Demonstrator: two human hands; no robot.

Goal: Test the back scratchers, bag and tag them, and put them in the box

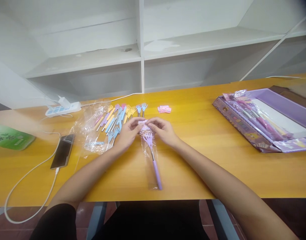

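A purple back scratcher (157, 174) with a hand-shaped head lies in a clear plastic bag (145, 150) on the table in front of me. My left hand (129, 132) and my right hand (164, 130) pinch the bag's top end from both sides, where a small pink-and-white card (143, 126) shows. The fingertips partly cover this card. Close by my left hand, loose back scratchers (110, 118) in blue, yellow, purple and pink lie in a pile on crumpled clear plastic (89, 120). Beyond my right hand is a little stack of pink cards (164, 109).
On the right stands an open purple display box (243, 128) holding bagged back scratchers (258, 116). A phone (63, 151) on a white cable, a power strip (63, 109) and a green bottle (12, 136) are at the left. White shelves (208, 43) rise behind the table.
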